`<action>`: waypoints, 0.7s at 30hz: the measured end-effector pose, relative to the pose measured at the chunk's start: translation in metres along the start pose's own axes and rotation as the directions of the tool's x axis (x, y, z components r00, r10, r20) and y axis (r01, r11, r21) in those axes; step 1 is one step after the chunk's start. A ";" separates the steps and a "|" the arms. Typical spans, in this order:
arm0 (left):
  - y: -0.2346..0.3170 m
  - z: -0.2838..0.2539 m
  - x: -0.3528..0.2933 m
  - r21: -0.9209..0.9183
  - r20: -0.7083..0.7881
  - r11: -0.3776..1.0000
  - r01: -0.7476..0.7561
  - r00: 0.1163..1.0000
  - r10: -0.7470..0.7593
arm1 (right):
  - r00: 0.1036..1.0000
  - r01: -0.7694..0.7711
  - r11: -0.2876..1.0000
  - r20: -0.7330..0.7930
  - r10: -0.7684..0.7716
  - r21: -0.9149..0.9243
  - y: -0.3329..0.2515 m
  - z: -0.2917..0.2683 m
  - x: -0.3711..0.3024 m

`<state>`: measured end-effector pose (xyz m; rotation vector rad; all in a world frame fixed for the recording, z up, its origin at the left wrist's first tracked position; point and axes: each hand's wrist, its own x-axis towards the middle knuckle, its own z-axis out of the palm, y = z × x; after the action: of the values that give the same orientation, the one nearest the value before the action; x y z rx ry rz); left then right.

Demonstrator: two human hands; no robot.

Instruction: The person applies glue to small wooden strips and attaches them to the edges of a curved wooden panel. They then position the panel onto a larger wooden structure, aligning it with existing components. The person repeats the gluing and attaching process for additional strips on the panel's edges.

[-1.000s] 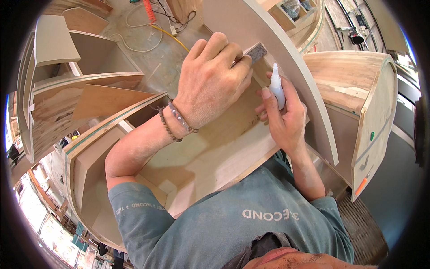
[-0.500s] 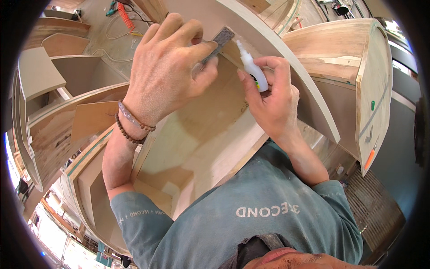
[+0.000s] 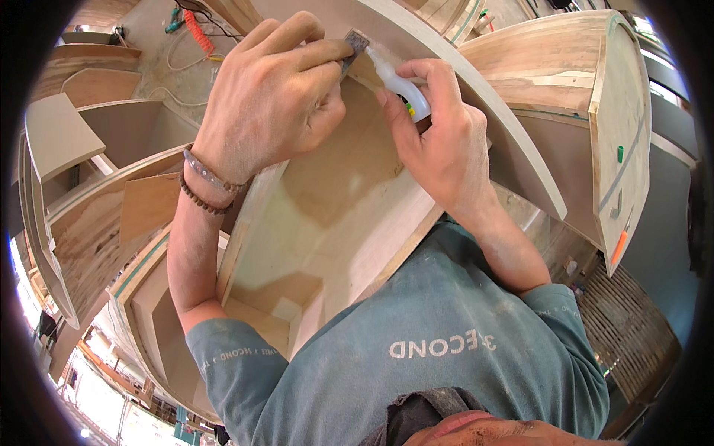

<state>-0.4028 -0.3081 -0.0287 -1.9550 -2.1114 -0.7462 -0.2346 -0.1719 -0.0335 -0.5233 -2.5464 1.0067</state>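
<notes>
My left hand (image 3: 275, 100) pinches a small dark grey flat strip (image 3: 355, 46) between thumb and fingers; its exact kind I cannot make out. A white squeeze glue bottle (image 3: 407, 91) with a thin tapered nozzle is gripped in my right hand (image 3: 450, 137). Its nozzle tip points up and left, close to the strip; whether the two touch I cannot tell. Both hands are over a hollow wooden cabinet-like piece (image 3: 335, 186), near the inner side of its curved pale rim (image 3: 487, 88).
Other curved wooden pieces stand at the left (image 3: 97, 193) and right (image 3: 535, 67). An orange coiled hose (image 3: 197, 33) and a pale cable lie on the floor at the upper left. A corrugated brown panel (image 3: 621, 327) is at the lower right.
Both hands have moved up and slightly left with the strip and the glue bottle. The bottle's nozzle is now nearer the strip, and the surroundings have shifted slightly in view.
</notes>
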 end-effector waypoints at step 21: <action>-0.009 -0.003 0.002 -0.076 0.021 0.997 -0.009 1.000 0.011 | 0.990 -0.116 0.986 -0.061 0.124 0.121 -0.005 -0.011 -0.011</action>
<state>-0.4122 -0.3077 -0.0268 -2.0192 -2.1133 -0.8188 -0.2209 -0.1738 -0.0244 -0.6722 -2.4026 1.1516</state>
